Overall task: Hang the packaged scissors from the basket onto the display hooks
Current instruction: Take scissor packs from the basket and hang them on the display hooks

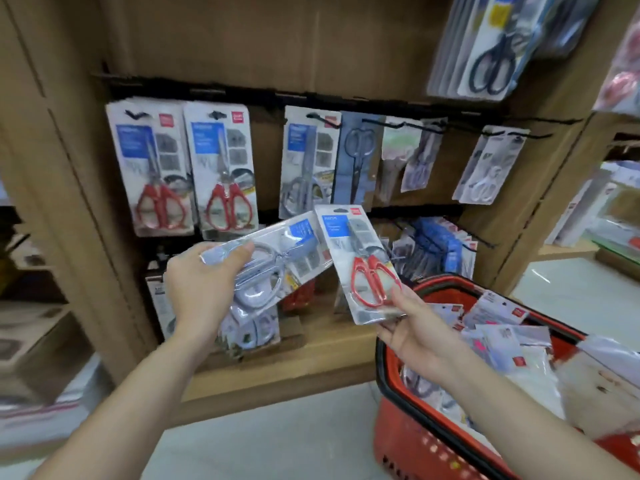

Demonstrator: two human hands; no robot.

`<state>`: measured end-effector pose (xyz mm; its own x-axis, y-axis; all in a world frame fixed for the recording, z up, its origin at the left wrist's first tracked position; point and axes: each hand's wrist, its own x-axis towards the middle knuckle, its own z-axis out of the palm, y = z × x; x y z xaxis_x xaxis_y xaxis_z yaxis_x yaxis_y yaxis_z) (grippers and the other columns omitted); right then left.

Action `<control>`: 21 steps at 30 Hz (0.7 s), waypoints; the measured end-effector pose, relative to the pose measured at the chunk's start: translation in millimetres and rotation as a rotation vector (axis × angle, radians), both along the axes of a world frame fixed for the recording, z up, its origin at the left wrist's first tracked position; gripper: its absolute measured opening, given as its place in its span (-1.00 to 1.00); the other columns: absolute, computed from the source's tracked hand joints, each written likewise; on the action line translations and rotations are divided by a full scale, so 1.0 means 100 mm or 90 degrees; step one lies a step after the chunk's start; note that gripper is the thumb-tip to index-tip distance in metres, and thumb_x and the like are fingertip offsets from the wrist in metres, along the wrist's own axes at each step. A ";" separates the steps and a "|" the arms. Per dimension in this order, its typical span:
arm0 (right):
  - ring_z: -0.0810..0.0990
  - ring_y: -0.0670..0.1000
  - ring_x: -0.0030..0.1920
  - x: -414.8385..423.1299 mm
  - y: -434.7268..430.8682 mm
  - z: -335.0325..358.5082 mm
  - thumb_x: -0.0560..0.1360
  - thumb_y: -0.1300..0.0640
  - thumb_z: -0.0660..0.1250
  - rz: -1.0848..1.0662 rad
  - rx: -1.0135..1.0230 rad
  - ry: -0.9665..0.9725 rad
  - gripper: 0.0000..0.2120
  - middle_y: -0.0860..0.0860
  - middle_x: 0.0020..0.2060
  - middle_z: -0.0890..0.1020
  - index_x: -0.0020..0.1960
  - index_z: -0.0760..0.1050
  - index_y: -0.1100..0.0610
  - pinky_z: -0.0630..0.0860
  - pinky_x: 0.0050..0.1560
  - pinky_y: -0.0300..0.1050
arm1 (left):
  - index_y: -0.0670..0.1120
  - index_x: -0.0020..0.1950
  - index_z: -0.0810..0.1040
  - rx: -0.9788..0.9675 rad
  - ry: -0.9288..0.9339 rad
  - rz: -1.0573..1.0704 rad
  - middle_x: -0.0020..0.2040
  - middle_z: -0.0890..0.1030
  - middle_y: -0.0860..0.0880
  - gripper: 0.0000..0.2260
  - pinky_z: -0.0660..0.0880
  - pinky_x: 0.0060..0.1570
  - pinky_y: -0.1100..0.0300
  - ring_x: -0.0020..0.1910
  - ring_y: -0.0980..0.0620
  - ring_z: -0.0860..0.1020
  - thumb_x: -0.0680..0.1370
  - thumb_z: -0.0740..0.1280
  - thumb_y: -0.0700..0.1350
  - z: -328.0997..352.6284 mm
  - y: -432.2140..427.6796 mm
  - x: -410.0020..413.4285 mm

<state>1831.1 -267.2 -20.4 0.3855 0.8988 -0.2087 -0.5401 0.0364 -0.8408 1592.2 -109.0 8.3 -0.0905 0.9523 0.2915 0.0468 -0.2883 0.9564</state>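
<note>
- One cardboard display stand (242, 46) fills the view, with a black hook rail (311, 98) across its back panel.
- Red basket (401, 441) on the floor at lower right, just beside the stand and full of loose scissor packs (502, 334).
- Row of packs hangs upright on the rail; the two at the left hold red-handled scissors (152, 168), handles down.
- Grey-handled pack (273, 261) is held in the air below the rail. Long axis is diagonal, with the handle end lower left and the card top upper right.
- Red-handled pack (360, 265) is in the air above the basket. Long axis is near upright with the top leaning left, blades up, handles down.
- The two held packs overlap at their top corners; cannot tell if they touch.
- Left hand (201, 289) grips the grey-handled pack at its handle end, thumb on the front.
- Right hand (412, 327) pinches the bottom edge of the red-handled pack.
</note>
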 end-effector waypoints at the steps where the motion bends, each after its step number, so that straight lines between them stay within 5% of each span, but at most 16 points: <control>1: 0.71 -0.04 -0.12 -0.07 0.08 0.01 0.65 0.13 0.28 -0.002 -0.002 -0.012 -0.72 0.04 0.04 0.73 0.35 0.55 0.08 0.65 -0.16 -0.17 | 0.03 -0.33 0.67 0.007 -0.011 0.012 -0.40 0.66 0.16 -0.79 0.55 -0.16 0.00 -0.34 0.11 0.56 0.40 0.63 0.04 0.04 0.03 -0.06; 7: 0.68 0.07 -0.05 -0.30 0.49 0.14 0.59 0.24 0.38 0.012 0.000 -0.215 -0.79 0.12 0.05 0.73 0.22 0.61 0.11 0.55 -0.07 -0.07 | 0.08 -0.25 0.68 0.101 0.030 0.096 -0.29 0.67 0.13 -0.81 0.58 -0.09 0.04 -0.23 0.04 0.65 0.40 0.61 0.12 0.26 0.28 -0.50; 13: 0.72 0.01 -0.14 -0.55 0.89 0.18 0.58 0.33 0.38 0.026 0.024 -0.349 -0.84 0.09 -0.11 0.74 0.15 0.60 0.21 0.60 -0.24 -0.21 | 0.10 -0.25 0.67 0.132 0.076 0.127 -0.29 0.69 0.09 -0.80 0.62 -0.22 0.10 -0.31 0.11 0.64 0.38 0.62 0.14 0.39 0.48 -0.96; 18: 0.72 0.18 0.04 -0.62 1.18 0.25 0.59 0.31 0.39 0.000 0.063 -0.395 -0.83 0.13 -0.01 0.75 0.16 0.60 0.16 0.64 0.08 0.10 | -0.01 -0.30 0.67 0.063 0.033 0.076 -0.40 0.67 0.09 -0.76 0.56 -0.31 0.13 -0.39 0.15 0.64 0.33 0.68 0.04 0.38 0.60 -1.18; 21: 0.73 0.15 0.03 -0.65 1.25 0.22 0.60 0.31 0.36 -0.017 0.077 -0.373 -0.80 0.13 0.03 0.75 0.21 0.58 0.15 0.57 0.19 0.20 | -0.10 -0.26 0.70 0.004 -0.035 0.034 -0.33 0.72 0.02 -0.77 0.70 -0.16 -0.02 -0.27 0.00 0.73 0.31 0.70 -0.05 0.37 0.65 -1.24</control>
